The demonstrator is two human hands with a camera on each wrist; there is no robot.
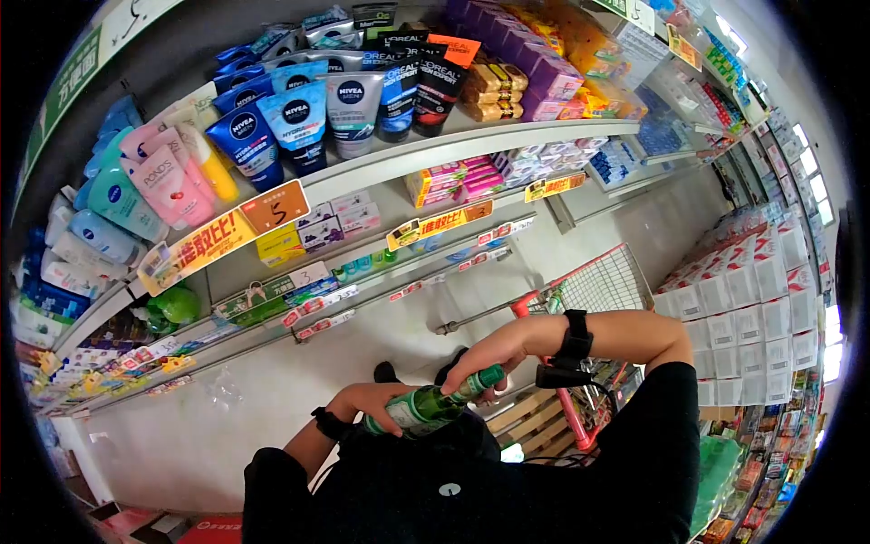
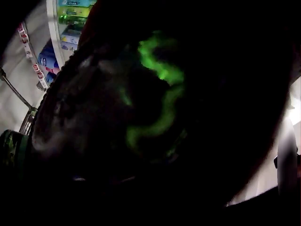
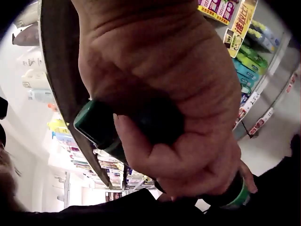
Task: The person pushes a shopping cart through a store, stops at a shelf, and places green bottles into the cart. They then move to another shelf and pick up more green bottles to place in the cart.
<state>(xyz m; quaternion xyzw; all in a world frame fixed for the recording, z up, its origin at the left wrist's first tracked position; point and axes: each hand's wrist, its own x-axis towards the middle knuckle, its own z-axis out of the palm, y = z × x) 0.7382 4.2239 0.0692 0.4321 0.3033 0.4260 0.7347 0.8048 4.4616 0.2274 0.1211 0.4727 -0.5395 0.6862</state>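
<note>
A green glass bottle lies slanted in front of the person's body in the head view, its green-capped end toward the upper right. The left hand grips the bottle's body, thumb across the label. Around the narrower neck curl the fingers of the right hand. From the right wrist, that hand covers much of the bottle, with the dark green cap sticking out past the fingers. Dark glass fills most of the left wrist view, with green light shining through.
Shelves ahead carry face-wash tubes, soap packs and small boxes. Right of the person is a shopping cart, with a wooden pallet beside it. White cartons are stacked at the right.
</note>
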